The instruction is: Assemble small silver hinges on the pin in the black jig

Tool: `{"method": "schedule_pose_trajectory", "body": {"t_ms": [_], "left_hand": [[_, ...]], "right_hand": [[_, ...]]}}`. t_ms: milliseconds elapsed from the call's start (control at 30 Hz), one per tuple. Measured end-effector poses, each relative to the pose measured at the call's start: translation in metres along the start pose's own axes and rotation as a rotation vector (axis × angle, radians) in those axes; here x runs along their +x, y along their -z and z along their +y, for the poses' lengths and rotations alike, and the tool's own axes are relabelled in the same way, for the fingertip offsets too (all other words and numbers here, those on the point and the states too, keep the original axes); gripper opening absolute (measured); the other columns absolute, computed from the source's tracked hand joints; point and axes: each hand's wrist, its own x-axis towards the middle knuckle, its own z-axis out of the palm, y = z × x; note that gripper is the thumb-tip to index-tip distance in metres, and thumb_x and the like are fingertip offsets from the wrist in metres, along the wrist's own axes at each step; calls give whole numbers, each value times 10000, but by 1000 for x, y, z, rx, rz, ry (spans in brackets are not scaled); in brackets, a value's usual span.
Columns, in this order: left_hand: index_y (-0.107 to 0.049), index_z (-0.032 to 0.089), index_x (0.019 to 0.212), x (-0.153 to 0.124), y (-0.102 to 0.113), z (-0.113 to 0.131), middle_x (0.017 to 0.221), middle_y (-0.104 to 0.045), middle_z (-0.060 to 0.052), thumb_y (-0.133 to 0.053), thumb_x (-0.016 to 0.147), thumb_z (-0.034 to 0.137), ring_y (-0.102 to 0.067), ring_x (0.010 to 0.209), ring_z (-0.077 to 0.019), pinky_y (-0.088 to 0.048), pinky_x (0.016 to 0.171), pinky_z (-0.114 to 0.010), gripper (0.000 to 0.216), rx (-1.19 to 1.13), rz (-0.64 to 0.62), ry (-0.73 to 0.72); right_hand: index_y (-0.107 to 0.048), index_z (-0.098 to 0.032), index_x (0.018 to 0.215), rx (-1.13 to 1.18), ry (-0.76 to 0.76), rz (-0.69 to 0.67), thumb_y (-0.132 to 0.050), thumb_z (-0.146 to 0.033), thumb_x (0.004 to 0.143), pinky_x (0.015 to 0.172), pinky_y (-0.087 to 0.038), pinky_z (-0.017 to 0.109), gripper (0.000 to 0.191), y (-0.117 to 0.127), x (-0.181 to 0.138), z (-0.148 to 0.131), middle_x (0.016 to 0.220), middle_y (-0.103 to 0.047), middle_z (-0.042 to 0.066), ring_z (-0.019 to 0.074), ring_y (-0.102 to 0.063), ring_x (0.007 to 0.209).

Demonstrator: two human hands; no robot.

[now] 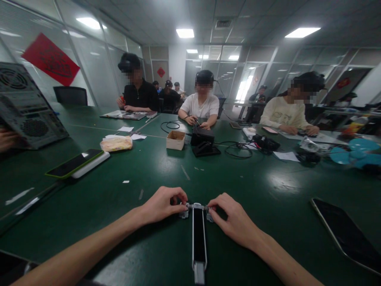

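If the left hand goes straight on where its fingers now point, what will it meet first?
The left hand would likely meet the small grey part at its fingers first; beyond lies the long black-and-silver device, though depth is hard to judge.

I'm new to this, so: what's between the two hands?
The head view shows a black bar, its far end between the left hand and the right hand, with grey parts beside it.

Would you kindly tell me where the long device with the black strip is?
In the head view, the long device is low, slightly right of centre, its far end between the left hand and the right hand.
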Motion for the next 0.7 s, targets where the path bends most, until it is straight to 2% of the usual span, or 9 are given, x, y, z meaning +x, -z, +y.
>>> {"method": "schedule_pose_trajectory", "body": {"t_ms": [333, 600, 700], "left_hand": [[-635, 171, 914, 0, 0, 2, 712, -603, 36, -625, 797, 248, -516, 598, -96, -383, 584, -206, 141, 47, 9, -14], [-612, 169, 964, 1, -1, 2, 811, -642, 17, -639, 784, 250, -532, 639, -103, -399, 599, -211, 200, 22, 9, 3], [-615, 168, 962, 0, -1, 3, 788, -636, 18, -634, 787, 249, -536, 644, -106, -402, 605, -211, 194, 12, -10, 12]], "right_hand": [[-624, -163, 912, -7, 21, 12, -514, -179, 874, 714, -467, 342, 117, 0, 0, 1, 852, -613, 64, 189, -552, 801], [-627, -170, 901, -1, 11, 10, -515, -181, 877, 707, -467, 335, 115, 0, 0, 0, 850, -618, 58, 180, -544, 790], [-627, -170, 904, 4, 10, 5, -513, -183, 881, 704, -468, 333, 117, 1, 0, 0, 853, -614, 56, 180, -545, 793]]}}
